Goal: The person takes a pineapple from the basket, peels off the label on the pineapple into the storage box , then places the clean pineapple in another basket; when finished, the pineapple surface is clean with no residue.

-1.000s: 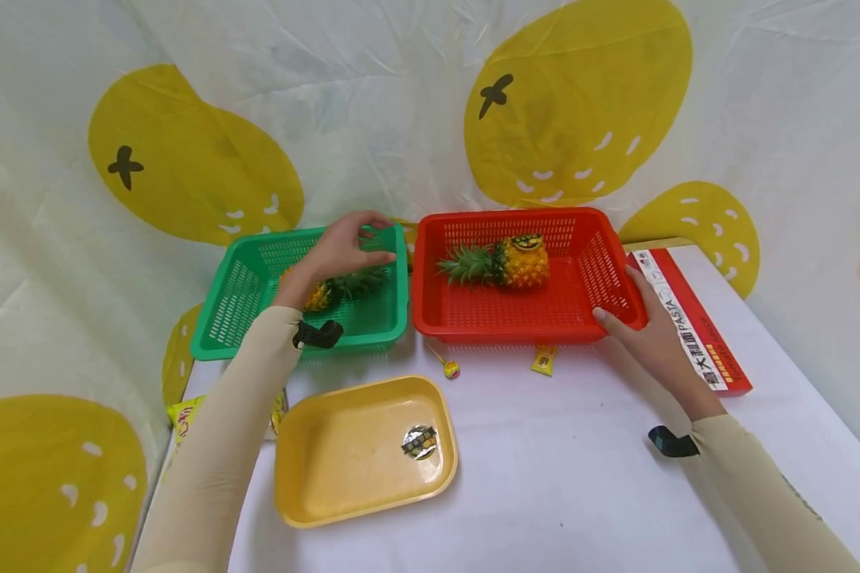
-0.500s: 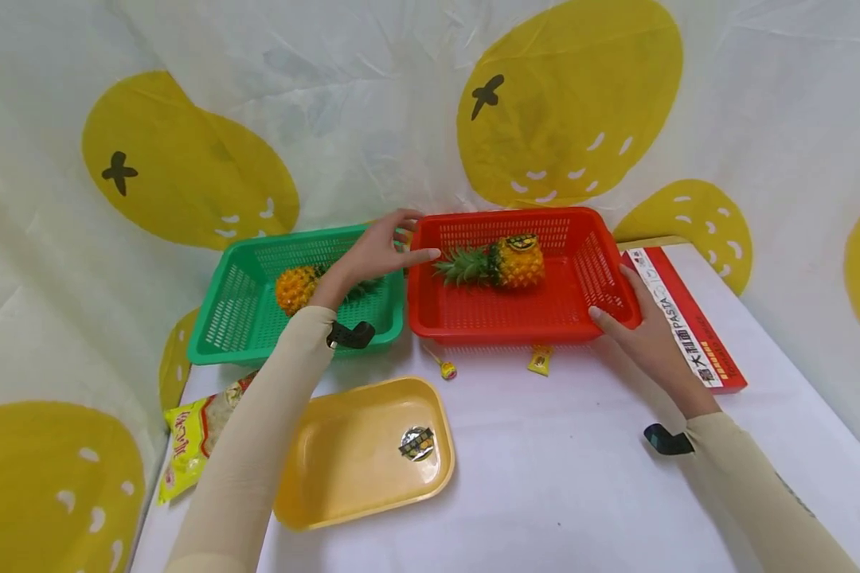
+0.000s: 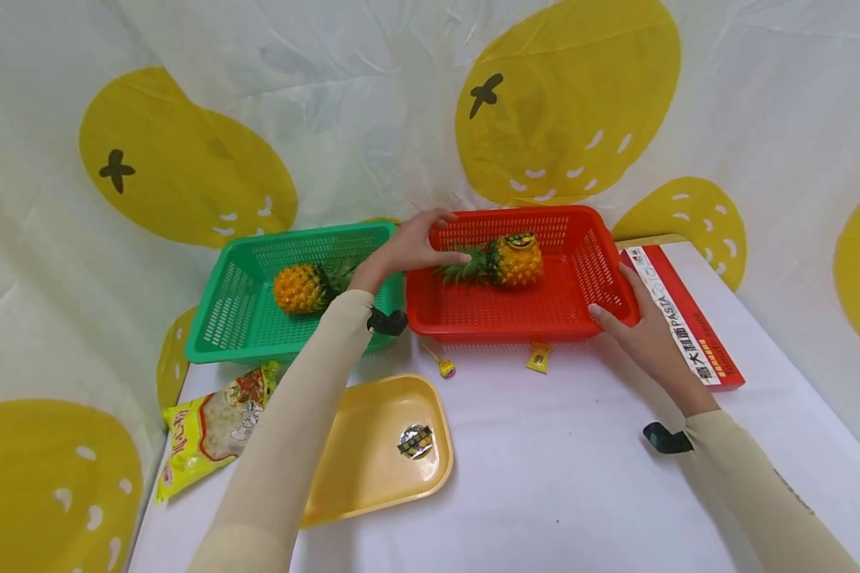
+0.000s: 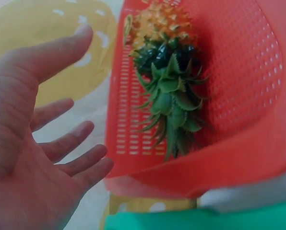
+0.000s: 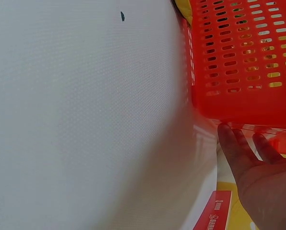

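My left hand [image 3: 417, 243] hovers over the left end of a red plastic basket [image 3: 502, 330], fingers spread and holding nothing. In the left wrist view its fingertips stand apart from the green crown of a pineapple [image 4: 172, 96]. That pineapple lies on its side in the red basket, crown to the left. At the basket's front right corner my right hand [image 3: 645, 334] grips the rim, thumb over the edge and fingers outside; the right wrist view shows the fingers up against the outer wall. A second pineapple [image 3: 299, 289] lies in a green basket [image 3: 240, 354], its crown partly hidden by my left arm.
A yellow tray [image 3: 373, 461] stands in front, partly behind my left sleeve. A yellow snack bag [image 3: 204, 434] lies at the left. Near the red basket's front are a lollipop [image 3: 447, 368] and a small wrapped candy [image 3: 538, 358]. A pasta box [image 3: 688, 318] lies right.
My left hand has moved right, from above the green basket to the red basket's left end, uncovering more of the green basket's pineapple and the snack bag. My right hand stays at its corner.
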Available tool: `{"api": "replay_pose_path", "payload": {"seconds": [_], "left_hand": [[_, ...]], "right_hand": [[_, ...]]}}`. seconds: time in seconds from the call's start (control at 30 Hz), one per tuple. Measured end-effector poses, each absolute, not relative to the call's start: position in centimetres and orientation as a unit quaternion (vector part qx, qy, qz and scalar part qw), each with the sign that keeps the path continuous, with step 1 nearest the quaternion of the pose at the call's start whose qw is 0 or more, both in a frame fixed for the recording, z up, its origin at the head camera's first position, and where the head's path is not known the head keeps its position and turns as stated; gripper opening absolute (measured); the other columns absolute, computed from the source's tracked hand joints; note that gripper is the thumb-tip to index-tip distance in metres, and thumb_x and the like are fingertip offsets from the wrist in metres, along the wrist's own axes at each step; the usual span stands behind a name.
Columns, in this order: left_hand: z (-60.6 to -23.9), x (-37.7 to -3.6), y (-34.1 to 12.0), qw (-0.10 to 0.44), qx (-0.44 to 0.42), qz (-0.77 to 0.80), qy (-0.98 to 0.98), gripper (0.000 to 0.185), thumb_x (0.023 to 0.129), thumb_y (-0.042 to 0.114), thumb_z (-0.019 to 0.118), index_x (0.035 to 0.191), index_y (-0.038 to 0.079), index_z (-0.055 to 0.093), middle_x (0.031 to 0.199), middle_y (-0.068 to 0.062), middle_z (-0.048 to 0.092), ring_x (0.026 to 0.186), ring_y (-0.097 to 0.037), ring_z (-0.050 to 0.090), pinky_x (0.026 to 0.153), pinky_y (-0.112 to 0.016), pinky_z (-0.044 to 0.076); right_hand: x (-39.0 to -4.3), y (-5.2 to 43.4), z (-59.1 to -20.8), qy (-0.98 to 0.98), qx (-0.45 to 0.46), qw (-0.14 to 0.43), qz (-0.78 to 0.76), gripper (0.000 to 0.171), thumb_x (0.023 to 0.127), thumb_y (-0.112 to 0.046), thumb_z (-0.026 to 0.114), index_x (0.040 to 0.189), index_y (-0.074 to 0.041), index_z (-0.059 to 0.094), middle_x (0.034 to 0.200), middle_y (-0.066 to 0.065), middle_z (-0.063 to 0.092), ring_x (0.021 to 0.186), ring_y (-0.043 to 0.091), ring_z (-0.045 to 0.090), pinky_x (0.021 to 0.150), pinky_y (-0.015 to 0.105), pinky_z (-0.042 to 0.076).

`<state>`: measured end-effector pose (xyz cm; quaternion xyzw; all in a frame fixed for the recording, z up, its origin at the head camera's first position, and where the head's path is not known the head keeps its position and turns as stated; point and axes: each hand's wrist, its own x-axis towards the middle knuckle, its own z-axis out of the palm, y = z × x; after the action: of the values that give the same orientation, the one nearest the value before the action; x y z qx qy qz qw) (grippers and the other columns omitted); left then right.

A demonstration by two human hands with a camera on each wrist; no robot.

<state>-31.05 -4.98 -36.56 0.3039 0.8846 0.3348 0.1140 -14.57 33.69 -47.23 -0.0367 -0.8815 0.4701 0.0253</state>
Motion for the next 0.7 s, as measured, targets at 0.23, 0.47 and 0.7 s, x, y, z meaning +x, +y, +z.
{"api": "replay_pose_path", "payload": {"seconds": [0.23,0.47,0.7], "left_hand": [[-38.1,-32.1,-4.0,0.112,0.302,0.332,0.887,0.086,0.09,0.038,0.086,0.156,0.002,0.045,0.154,-0.019,0.051,0.141,-0.034,0.047,0.114,-0.048,0.039],[-39.7,-32.7,-2.9,0.122,0.284,0.316,0.897,0.083,0.092,0.041,0.084,0.155,0.003,0.046,0.155,-0.018,0.048,0.141,-0.034,0.046,0.113,-0.045,0.041],[-40.3,-33.1,-1.7,0.112,0.276,0.301,0.906,0.081,0.091,0.037,0.086,0.153,0.003,0.048,0.154,-0.015,0.049,0.139,-0.031,0.047,0.112,-0.043,0.042]], "right_hand": [[-14.7,33.3,-47.2,-0.886,-0.038,0.029,0.461,0.093,0.1,-0.054,0.067,0.17,-0.042,0.006,0.165,0.021,0.028,0.142,0.045,0.03,0.096,0.065,0.05],[-14.2,33.1,-47.3,-0.889,-0.044,0.03,0.454,0.094,0.099,-0.056,0.067,0.17,-0.04,0.007,0.164,0.023,0.029,0.142,0.047,0.03,0.095,0.07,0.049],[-14.4,33.4,-47.4,-0.888,-0.035,0.037,0.457,0.093,0.1,-0.052,0.068,0.17,-0.042,0.009,0.163,0.02,0.031,0.14,0.044,0.031,0.093,0.059,0.054]]}}
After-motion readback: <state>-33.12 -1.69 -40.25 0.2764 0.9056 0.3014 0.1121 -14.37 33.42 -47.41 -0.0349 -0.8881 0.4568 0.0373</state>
